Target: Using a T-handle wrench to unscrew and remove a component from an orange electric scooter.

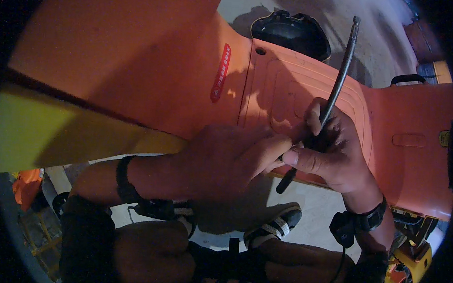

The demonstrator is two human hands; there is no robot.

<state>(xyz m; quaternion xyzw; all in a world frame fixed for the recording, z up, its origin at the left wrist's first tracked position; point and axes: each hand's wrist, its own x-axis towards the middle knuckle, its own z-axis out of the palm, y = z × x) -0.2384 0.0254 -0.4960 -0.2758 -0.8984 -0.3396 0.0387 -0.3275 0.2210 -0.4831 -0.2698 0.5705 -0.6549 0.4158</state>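
My right hand is wrapped around a long dark metal rod, slightly curved and with a necked tip at its upper end. A black cylindrical end sticks out below the hand; whether it belongs to the same rod is hidden. My left hand is closed, its thumb and fingers meeting my right thumb beside the rod. Anything pinched between the fingertips is too covered to make out. Both hands are above the orange vehicle-like body, over its ridged flat panel.
A black shell-like part lies on the floor beyond the orange body. A yellow panel runs along the left. Yellow and black parts stand at the lower right, an orange item at the lower left. My shoes are below.
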